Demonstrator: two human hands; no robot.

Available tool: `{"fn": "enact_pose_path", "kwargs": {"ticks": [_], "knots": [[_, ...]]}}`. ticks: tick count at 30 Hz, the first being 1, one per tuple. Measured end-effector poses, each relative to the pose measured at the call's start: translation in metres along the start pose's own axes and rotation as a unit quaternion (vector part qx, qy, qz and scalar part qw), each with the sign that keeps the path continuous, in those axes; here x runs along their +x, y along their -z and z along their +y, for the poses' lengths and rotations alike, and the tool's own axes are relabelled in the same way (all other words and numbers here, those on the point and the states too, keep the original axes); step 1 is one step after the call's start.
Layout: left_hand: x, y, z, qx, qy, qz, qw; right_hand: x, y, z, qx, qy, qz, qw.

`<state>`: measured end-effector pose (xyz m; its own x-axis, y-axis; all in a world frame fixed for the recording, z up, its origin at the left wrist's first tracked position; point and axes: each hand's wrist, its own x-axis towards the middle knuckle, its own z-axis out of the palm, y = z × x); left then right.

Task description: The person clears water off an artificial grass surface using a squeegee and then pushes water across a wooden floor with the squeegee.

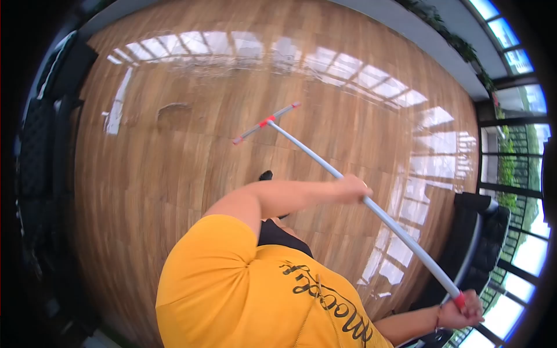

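A floor squeegee with a long pale pole (400, 235) stretches diagonally across the view. Its thin blade head (267, 122), grey with red ends and a red centre joint, lies on or just above the wooden floor (232, 191). Partway down the pole, my left hand (351, 189) is wrapped round it, slightly blurred. My right hand (461, 311) grips the far end by the red cap, low at the right. Both arms are extended, the left one crossing in front of my yellow shirt (232, 290).
Shiny reflections, apparently from water, spread over the floor beyond the squeegee. Dark sofas stand along the left side (40, 156) and at the lower right (478, 249). A light planter wall (441, 61) with greenery borders the top right. Tall windows (516, 174) line the right. One dark shoe (266, 175) shows below.
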<state>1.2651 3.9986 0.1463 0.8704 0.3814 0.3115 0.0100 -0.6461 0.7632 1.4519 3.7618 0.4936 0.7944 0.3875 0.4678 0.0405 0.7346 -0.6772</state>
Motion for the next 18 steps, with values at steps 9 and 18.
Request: {"fn": "enact_pose_path", "kwargs": {"ticks": [9,18], "knots": [[0.11,-0.154,0.089,-0.2,-0.104,-0.199,0.954,0.012,0.019,-0.11,-0.34,0.152,0.071,0.925],[0.146,-0.143,-0.056,-0.145,0.046,-0.122,0.981,0.087,0.101,0.056,-0.174,0.092,0.075,0.978]]}}
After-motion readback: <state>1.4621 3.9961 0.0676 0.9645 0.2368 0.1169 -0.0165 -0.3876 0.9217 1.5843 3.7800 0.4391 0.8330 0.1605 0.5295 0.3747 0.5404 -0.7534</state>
